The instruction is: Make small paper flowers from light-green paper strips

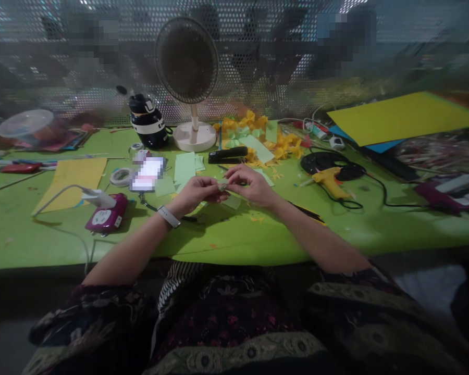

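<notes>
My left hand and my right hand meet above the middle of the table, fingertips pinched together. Between them is a small pale green paper piece, mostly covered by the fingers; its exact shape cannot be made out. Light green paper sheets lie just beyond my left hand. A black stapler rests behind the hands. Farther back is a pile of orange-yellow paper cutouts with green pieces among them.
A white fan and a black bottle stand at the back. To the left are a phone, a tape roll and a purple power adapter. A yellow glue gun with its cord lies right, near yellow sheets.
</notes>
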Demonstrator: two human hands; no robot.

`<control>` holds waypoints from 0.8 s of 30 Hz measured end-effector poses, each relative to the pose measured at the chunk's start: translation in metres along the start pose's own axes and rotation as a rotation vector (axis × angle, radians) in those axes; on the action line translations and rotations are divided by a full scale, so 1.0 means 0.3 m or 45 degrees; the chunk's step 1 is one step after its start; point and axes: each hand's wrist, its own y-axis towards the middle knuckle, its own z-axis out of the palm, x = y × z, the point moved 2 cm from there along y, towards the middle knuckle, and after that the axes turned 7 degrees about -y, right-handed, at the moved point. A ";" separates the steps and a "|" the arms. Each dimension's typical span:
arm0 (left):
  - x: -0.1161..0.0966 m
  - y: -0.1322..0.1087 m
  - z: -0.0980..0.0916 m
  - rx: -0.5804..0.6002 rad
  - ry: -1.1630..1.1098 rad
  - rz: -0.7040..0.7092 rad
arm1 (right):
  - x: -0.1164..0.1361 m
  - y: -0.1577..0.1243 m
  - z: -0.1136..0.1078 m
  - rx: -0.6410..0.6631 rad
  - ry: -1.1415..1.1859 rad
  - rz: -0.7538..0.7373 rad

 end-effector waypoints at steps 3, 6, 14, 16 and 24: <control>-0.002 -0.002 0.005 0.042 -0.002 0.047 | -0.018 0.003 0.011 -0.070 0.067 0.084; -0.002 -0.004 0.008 0.056 0.012 0.088 | -0.029 0.003 0.024 -0.075 0.143 0.208; 0.000 -0.009 0.015 0.031 0.028 0.117 | -0.017 -0.001 0.024 -0.082 0.092 0.179; 0.001 -0.006 0.010 0.026 -0.036 0.094 | -0.010 -0.004 0.020 -0.087 0.049 0.065; 0.013 0.006 0.008 -0.034 0.002 0.249 | 0.000 -0.013 0.028 -0.113 -0.069 -0.018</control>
